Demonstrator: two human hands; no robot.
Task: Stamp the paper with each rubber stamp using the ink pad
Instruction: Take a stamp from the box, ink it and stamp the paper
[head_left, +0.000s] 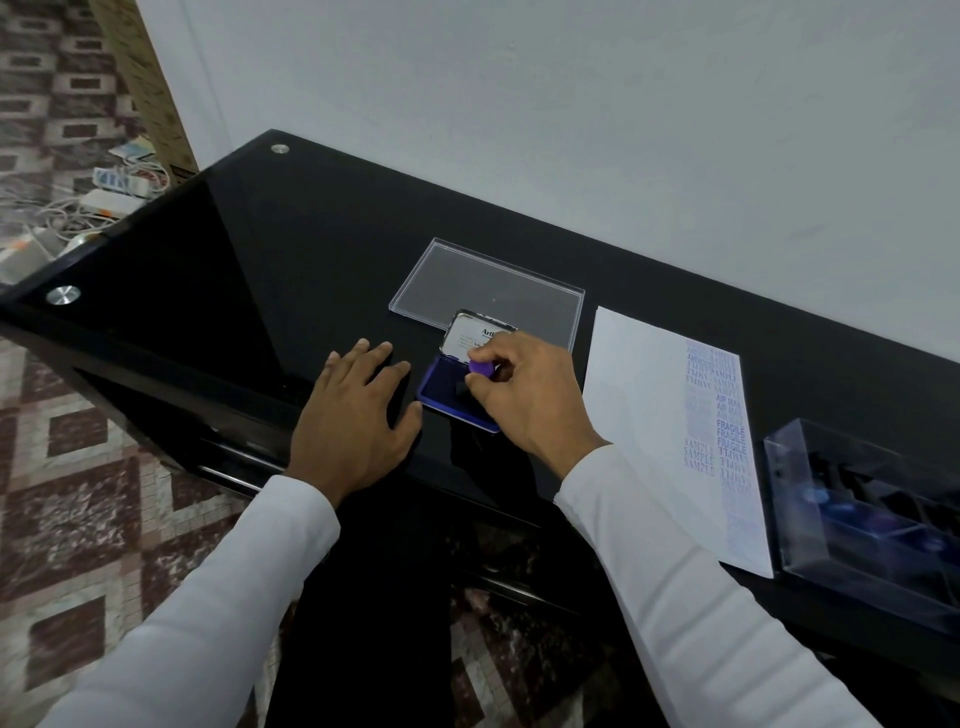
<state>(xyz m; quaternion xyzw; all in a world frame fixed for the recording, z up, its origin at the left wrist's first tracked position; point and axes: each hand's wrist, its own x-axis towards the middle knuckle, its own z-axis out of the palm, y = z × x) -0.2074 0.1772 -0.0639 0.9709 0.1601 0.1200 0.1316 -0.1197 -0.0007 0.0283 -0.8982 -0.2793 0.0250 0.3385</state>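
A glossy black counter (218, 270) stands against a pale wall (571, 104), with patterned tile floor (78, 493) and tangled power strips (119, 187) at ten o'clock. The right hand (524, 395) pinches a purple-knobbed rubber stamp (480, 368) on the open ink pad (441, 384) at centre; the left hand (353, 410) lies flat, fingers spread, at nine o'clock of the pad. The stamped paper (639, 415) lies at three o'clock.

The right hand (524, 395) covers most of the purple-topped stamp (481, 367) and part of the ink pad (441, 387). The lid's (475, 335) label is half hidden. The clear box (872, 519) runs off the right edge, its contents blurred. Faint prints on the paper (649, 415) are unreadable.
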